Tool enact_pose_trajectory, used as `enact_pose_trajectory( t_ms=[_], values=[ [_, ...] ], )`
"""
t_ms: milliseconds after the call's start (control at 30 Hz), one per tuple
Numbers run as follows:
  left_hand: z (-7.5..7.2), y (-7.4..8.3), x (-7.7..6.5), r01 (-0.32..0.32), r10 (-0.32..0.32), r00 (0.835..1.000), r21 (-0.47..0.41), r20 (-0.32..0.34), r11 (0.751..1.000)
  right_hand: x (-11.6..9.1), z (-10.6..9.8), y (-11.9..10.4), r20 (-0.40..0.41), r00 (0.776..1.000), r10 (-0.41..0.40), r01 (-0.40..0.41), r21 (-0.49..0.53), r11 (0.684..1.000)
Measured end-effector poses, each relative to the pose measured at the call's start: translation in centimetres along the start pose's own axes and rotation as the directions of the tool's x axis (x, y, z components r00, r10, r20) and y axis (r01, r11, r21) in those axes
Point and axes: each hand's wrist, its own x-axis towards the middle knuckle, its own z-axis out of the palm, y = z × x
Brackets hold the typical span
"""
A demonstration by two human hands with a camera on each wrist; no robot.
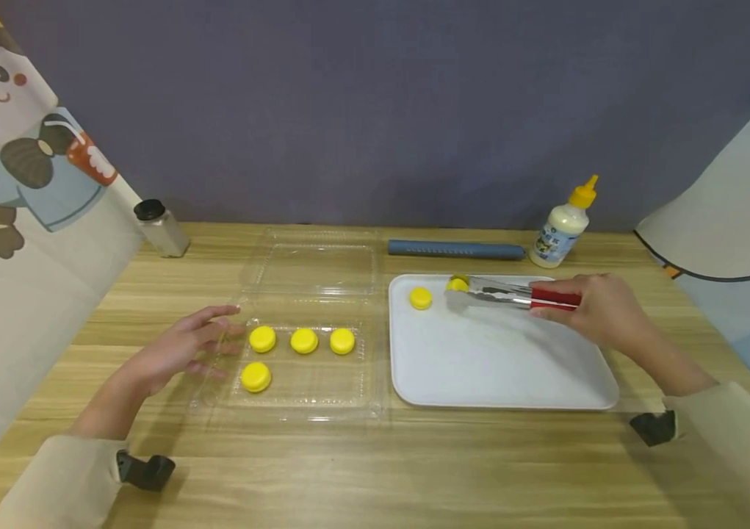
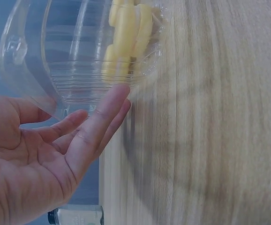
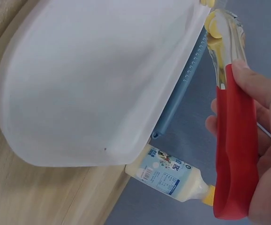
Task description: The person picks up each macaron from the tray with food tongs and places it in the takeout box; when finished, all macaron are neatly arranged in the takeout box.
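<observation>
My right hand (image 1: 602,308) grips red-handled metal tongs (image 3: 236,140), thumb on one side and fingers on the other. Between the tongs' tips is a yellow macaron (image 1: 458,284), over the back of a white tray (image 1: 500,360). Another yellow macaron (image 1: 421,297) lies on the tray to its left. My left hand (image 1: 179,349) is at the left side of a clear plastic box (image 1: 375,367), its fairly straight fingers against the box's wall. Several yellow macarons (image 1: 304,341) sit inside that box, in a row of three with one in front at the left.
The box's clear lid (image 1: 318,264) lies folded back behind it. A blue-grey ridged bar (image 1: 457,250) lies behind the tray, beside a white squeeze bottle (image 1: 556,235) with a yellow nozzle. At the back left stands a glass jar (image 1: 166,234) with a black cap. A dark wall rises behind the table.
</observation>
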Motion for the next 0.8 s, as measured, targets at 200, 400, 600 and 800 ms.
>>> enact_pose_trajectory(
  t_ms=[200, 400, 600, 800],
  values=[
    [0.0, -0.1, 0.1, 0.002, -0.002, 1.000, -0.007, -0.004, 1.000, 0.1, 0.1, -0.2, 0.017, 1.000, -0.002, 0.002, -0.002, 1.000],
    [0.0, -0.1, 0.0, 0.007, -0.007, 1.000, -0.008, -0.005, 1.000, 0.1, 0.2, -0.1, 0.052, 0.999, 0.003, -0.001, -0.035, 0.999],
    [0.0, -0.1, -0.1, 0.008, -0.008, 1.000, -0.008, -0.008, 1.000, 0.3, 0.5, 0.0, 0.121, 0.992, 0.043, -0.038, -0.048, 0.998],
    [0.0, -0.2, 0.0, 0.007, -0.007, 1.000, -0.005, -0.010, 1.000, 0.2, 1.3, 0.4, 0.165, 0.984, 0.065, -0.062, -0.021, 0.998]
  ],
)
